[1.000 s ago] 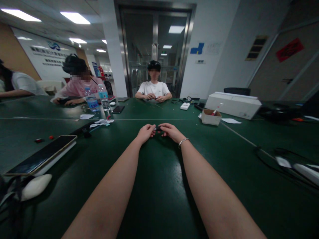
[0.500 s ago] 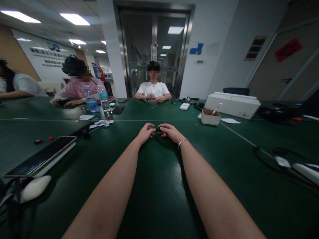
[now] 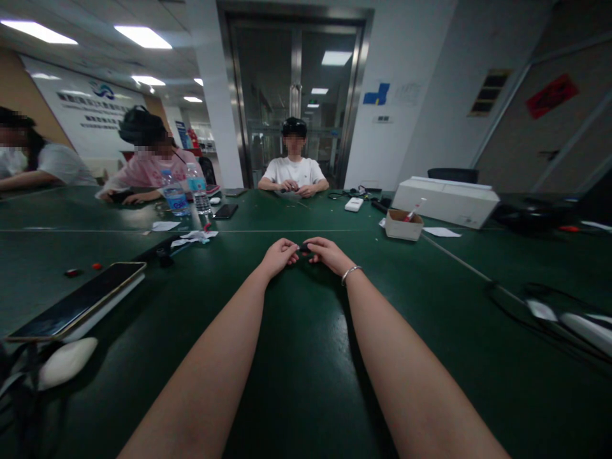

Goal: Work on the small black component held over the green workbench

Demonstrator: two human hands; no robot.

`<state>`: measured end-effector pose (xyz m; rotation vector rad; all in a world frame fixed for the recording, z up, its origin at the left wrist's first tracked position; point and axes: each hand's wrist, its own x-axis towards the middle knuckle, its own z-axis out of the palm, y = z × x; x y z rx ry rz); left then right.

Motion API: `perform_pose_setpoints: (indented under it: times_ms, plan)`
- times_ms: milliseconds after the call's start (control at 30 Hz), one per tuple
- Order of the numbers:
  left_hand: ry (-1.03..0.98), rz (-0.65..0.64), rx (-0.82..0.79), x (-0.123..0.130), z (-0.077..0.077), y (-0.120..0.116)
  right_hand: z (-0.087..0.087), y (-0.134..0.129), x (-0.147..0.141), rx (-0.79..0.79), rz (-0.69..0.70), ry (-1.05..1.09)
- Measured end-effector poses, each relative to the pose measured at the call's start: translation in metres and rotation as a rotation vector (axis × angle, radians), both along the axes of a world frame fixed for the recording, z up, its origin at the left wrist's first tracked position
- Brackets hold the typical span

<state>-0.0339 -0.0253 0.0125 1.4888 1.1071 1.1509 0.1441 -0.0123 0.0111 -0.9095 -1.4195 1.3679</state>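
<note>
Both my arms reach forward over the dark green table (image 3: 306, 357). My right hand (image 3: 329, 255), with a silver bangle at the wrist, pinches a small dark object (image 3: 304, 247) between thumb and fingers. Its kind is too small to make out. Just left of it, my left hand (image 3: 281, 257) has its thumb and fingertips pressed together close to the object's left end. Whether those left fingertips hold a tiny piece or only touch the object is not clear. Both hands are slightly above or resting at the tabletop.
To the left are a phone (image 3: 81, 299) on a white box, a white mouse-like object (image 3: 69, 363), crumpled paper (image 3: 195, 237) and two water bottles (image 3: 198, 191). To the right stand a small open box (image 3: 404, 226) and a long white box (image 3: 444, 201). A person (image 3: 294, 172) sits opposite; others sit left.
My left fingertips have drawn together and shifted slightly down and left along the dark object. The right hand has hardly moved. At far left, a person's head has come further into view.
</note>
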Motion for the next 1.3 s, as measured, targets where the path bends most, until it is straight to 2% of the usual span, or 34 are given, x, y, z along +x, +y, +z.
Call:
perform_pose_setpoints:
  times_ms: [200, 300, 533, 767, 900, 1300]
  plan:
    - [0.155, 0.050, 0.107, -0.0028, -0.0079, 0.0070, 0.0004, -0.0007, 0.0004, 0.008, 0.012, -0.004]
    - [0.109, 0.068, 0.131, -0.0014, -0.0068, 0.0047, 0.0000, -0.0002, 0.0001, 0.012, 0.010, -0.010]
    - [0.022, -0.034, 0.068, -0.0009, -0.0014, -0.0024, -0.0003, -0.0004, 0.0009, 0.009, -0.001, 0.018]
    - [0.083, 0.029, 0.055, -0.0021, -0.0035, 0.0009, -0.0005, -0.0015, 0.0013, 0.018, 0.011, 0.032]
    - [0.030, 0.102, 0.118, -0.0010, -0.0040, 0.0013, -0.0003, -0.0013, 0.0005, 0.013, 0.007, 0.008]
    - [-0.021, 0.024, 0.079, -0.0044, -0.0022, 0.0012, 0.0009, -0.0028, 0.0011, 0.006, -0.008, 0.036]
